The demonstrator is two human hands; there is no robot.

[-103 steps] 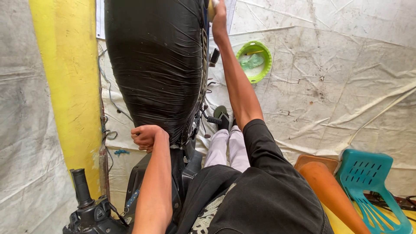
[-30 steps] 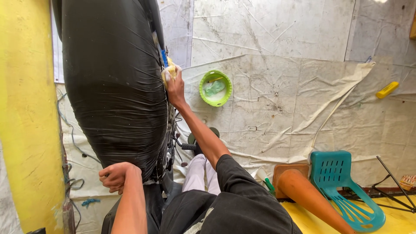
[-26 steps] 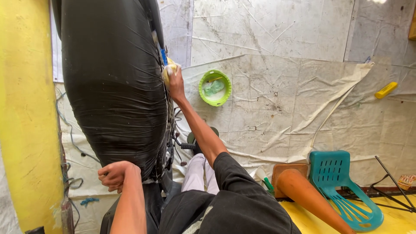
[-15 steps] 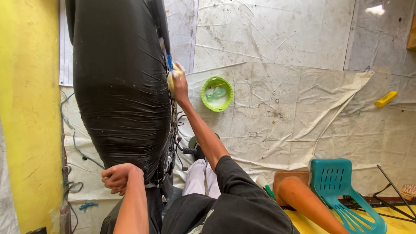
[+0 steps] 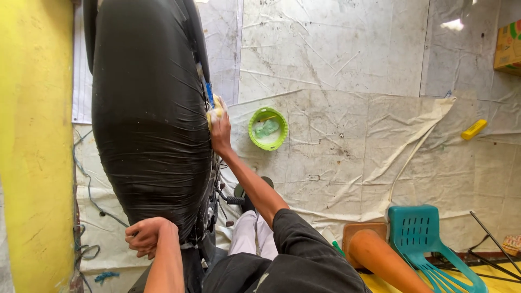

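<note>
A long seat-like body wrapped in glossy black plastic film [image 5: 149, 119] fills the left half of the view. My right hand [image 5: 220, 129] reaches far forward and presses a yellow sponge [image 5: 215, 110] against the wrap's right edge, beside a strip of blue. Close to me, my left hand [image 5: 147, 236] is curled shut on the near lower edge of the black film. My dark-sleeved right arm stretches from the bottom centre toward the sponge.
A green bowl [image 5: 267, 128] with liquid sits on the crinkled white sheet [image 5: 347, 152] covering the floor. A yellow panel [image 5: 32, 135] stands at left. A teal plastic chair [image 5: 429, 247], an orange cylinder [image 5: 380, 258], a yellow block [image 5: 474, 129] and a cardboard box [image 5: 509, 48] lie at right.
My right hand with the sponge has slid along the wrap's right edge, nearer than 3.4 s ago. My view has tilted up; my left hand keeps its grip.
</note>
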